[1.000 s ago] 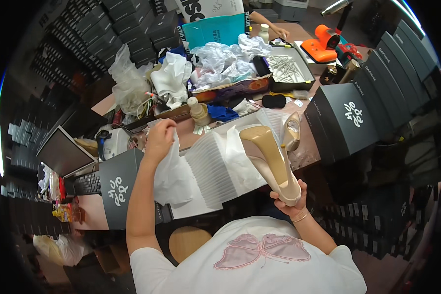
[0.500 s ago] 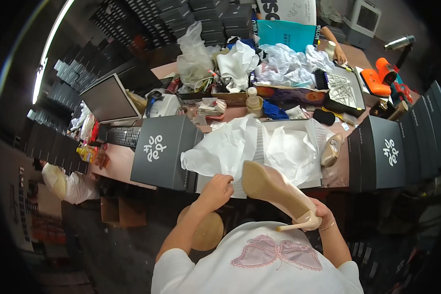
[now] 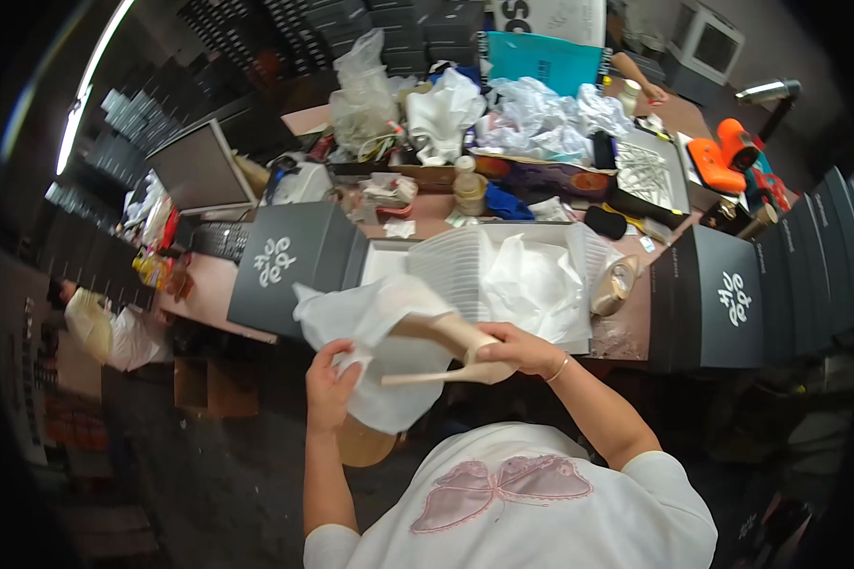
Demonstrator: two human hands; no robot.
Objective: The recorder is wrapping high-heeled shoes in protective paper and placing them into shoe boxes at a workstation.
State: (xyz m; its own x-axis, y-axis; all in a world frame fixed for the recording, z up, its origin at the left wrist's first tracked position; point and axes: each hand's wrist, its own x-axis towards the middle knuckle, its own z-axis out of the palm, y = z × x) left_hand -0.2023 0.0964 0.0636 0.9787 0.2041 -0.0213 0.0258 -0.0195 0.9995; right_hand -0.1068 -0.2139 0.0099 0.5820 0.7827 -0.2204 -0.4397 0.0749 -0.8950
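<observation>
In my right hand (image 3: 527, 350) is a beige high-heeled shoe (image 3: 460, 339), gripped around its heel end, the slim heel pointing left. The shoe's toe is inside or behind a translucent white bag (image 3: 394, 403); which one is hard to tell. My left hand (image 3: 330, 384) pinches the bag's near left edge between thumb and fingers. Beyond my hands, an open shoebox (image 3: 386, 258) on the table holds white tissue paper (image 3: 536, 284) and a ribbed translucent liner (image 3: 443, 270). A second beige shoe (image 3: 615, 286) lies at the box's right side.
Dark lidded boxes stand left (image 3: 294, 266) and right (image 3: 702, 299) of the open one. Behind it are a bottle (image 3: 469, 188), crumpled white paper (image 3: 536, 123) and a tray of white sticks (image 3: 643, 171). A monitor (image 3: 199, 171) stands far left; another person's hand (image 3: 653, 93) shows at the back right.
The shoe has swung left, toe now at the bag. My left hand has taken hold of the bag and drawn it off the box toward me. My right hand has moved left and up.
</observation>
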